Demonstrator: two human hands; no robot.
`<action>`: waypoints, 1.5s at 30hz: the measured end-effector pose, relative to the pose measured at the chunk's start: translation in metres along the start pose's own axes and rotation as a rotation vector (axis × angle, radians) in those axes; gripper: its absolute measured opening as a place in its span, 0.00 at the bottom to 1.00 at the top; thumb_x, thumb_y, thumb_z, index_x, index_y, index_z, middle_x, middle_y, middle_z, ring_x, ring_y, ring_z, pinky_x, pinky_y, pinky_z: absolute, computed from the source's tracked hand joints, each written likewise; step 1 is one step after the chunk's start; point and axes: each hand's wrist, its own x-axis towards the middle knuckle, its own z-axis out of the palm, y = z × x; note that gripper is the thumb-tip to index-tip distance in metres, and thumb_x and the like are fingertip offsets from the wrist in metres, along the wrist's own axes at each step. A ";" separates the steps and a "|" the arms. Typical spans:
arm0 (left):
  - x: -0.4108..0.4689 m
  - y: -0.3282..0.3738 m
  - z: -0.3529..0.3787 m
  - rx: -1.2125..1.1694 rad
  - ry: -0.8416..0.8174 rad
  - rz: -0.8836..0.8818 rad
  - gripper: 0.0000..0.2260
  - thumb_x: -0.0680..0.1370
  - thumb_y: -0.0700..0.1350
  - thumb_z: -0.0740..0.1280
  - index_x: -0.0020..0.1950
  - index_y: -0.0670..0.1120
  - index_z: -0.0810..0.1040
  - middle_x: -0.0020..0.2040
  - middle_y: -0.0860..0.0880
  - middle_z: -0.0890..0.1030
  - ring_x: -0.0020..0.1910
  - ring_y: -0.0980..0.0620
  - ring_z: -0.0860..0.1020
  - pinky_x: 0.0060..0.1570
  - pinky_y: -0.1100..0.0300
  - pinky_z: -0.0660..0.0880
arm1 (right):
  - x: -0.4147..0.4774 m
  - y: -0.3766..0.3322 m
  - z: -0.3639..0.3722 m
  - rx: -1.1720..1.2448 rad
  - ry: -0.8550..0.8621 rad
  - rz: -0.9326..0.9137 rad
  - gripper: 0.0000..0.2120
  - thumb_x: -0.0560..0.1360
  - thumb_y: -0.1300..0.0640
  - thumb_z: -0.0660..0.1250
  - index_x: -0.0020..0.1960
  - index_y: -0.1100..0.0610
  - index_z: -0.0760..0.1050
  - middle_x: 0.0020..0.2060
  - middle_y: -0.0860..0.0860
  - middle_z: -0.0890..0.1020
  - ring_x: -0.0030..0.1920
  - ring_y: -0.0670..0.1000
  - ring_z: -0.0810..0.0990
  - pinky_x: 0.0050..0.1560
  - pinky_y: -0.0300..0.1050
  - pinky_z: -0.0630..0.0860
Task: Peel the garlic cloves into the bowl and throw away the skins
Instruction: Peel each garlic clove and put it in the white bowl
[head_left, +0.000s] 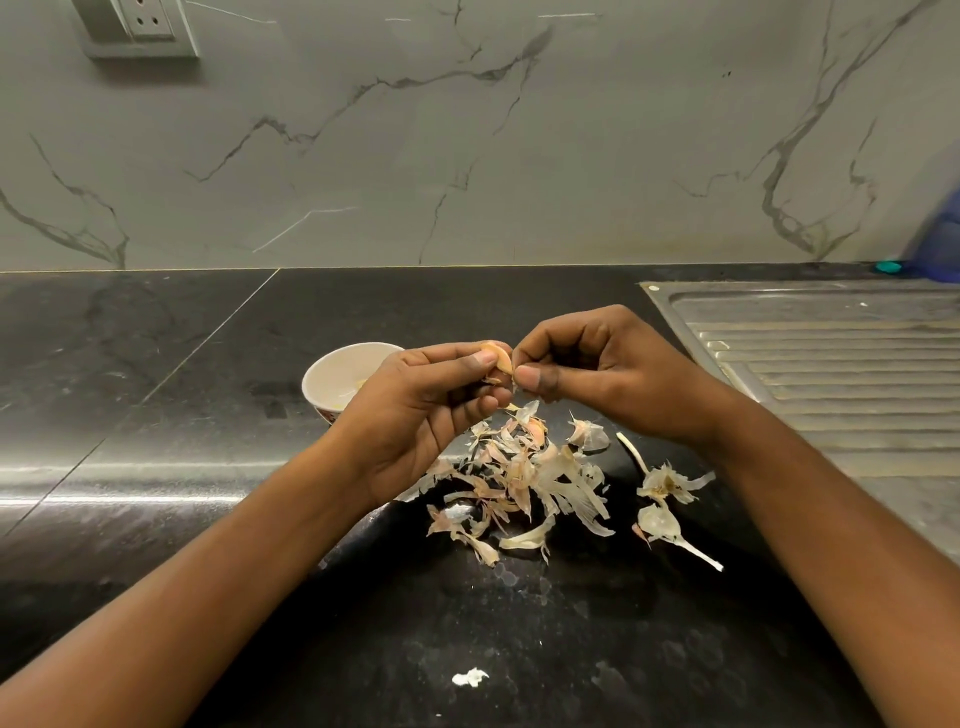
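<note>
Hands pinch one clove near one bowl.

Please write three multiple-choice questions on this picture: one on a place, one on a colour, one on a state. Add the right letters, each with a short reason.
1. Where does the bowl stand?
A. left of the left hand, partly behind it
B. on the drainboard
C. on the skins

2. What colour is the counter?
A. white
B. black
C. green

3. What does the right hand do?
A. lies flat
B. pinches the clove
C. holds the bowl

Answers:
1 A, the left hand covers the bowl's right side.
2 B, the stone is dark and glossy.
3 B, its thumb and finger close on the clove that the left hand holds.
</note>
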 end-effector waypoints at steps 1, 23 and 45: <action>0.000 0.001 0.000 -0.017 -0.011 -0.013 0.09 0.76 0.37 0.69 0.54 0.37 0.87 0.46 0.39 0.85 0.40 0.50 0.84 0.42 0.65 0.83 | 0.000 0.000 -0.001 0.004 -0.001 -0.002 0.04 0.82 0.65 0.71 0.55 0.62 0.84 0.43 0.53 0.85 0.43 0.47 0.83 0.47 0.39 0.79; 0.000 -0.004 0.000 0.206 0.056 0.088 0.10 0.79 0.37 0.70 0.60 0.36 0.83 0.49 0.36 0.87 0.46 0.42 0.88 0.45 0.58 0.85 | -0.005 -0.003 -0.013 -0.051 0.000 0.181 0.11 0.79 0.54 0.74 0.56 0.59 0.88 0.46 0.52 0.90 0.49 0.51 0.89 0.46 0.46 0.86; 0.001 -0.012 -0.007 0.522 -0.050 0.203 0.11 0.81 0.36 0.69 0.63 0.40 0.84 0.50 0.42 0.88 0.46 0.47 0.87 0.51 0.58 0.84 | 0.000 -0.010 0.003 0.012 0.062 0.264 0.05 0.79 0.61 0.75 0.50 0.63 0.87 0.39 0.56 0.88 0.39 0.57 0.89 0.41 0.43 0.85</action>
